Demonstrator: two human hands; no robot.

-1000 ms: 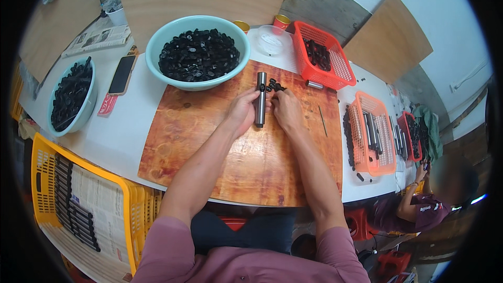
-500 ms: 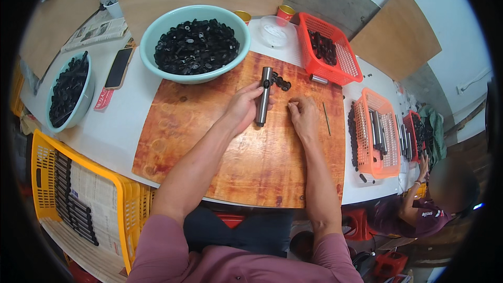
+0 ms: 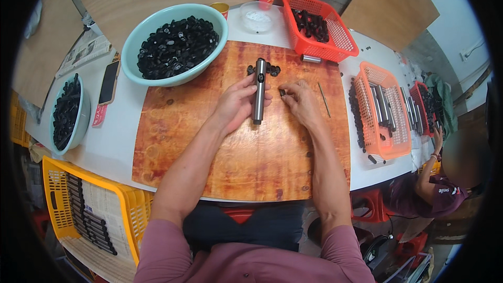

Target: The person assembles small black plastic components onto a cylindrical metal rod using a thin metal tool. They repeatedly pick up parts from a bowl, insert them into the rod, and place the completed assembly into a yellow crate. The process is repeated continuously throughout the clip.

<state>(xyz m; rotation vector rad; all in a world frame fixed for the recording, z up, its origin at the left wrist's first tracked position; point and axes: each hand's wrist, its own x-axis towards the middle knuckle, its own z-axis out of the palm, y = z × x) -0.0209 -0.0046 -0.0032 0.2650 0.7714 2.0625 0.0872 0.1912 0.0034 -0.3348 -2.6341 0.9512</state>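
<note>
My left hand (image 3: 237,104) is closed around a shiny metal tube (image 3: 259,99) above the wooden board. The tube points away from me, with a dark oval piece in an opening near its far end and a black plug at its near end. To its right, the fingers of my right hand (image 3: 303,106) pinch a small black plastic piece (image 3: 283,93), apart from the tube. Beyond the tube lies a small group of black pieces (image 3: 272,69), partly hidden by it. A thin metal rod (image 3: 324,99) rests on the board right of my right hand.
Large (image 3: 129,57) and small (image 3: 84,120) pale-green basins hold black parts. A phone (image 3: 109,83) lies between them. Red (image 3: 335,52) and salmon (image 3: 369,141) baskets stand right, a yellow crate (image 3: 128,199) lower left. A co-worker (image 3: 419,191) sits at right.
The whole view has shifted slightly. My left hand keeps hold of the tube, which now stands straighter in view. The black piece between my right fingers shows more clearly.
</note>
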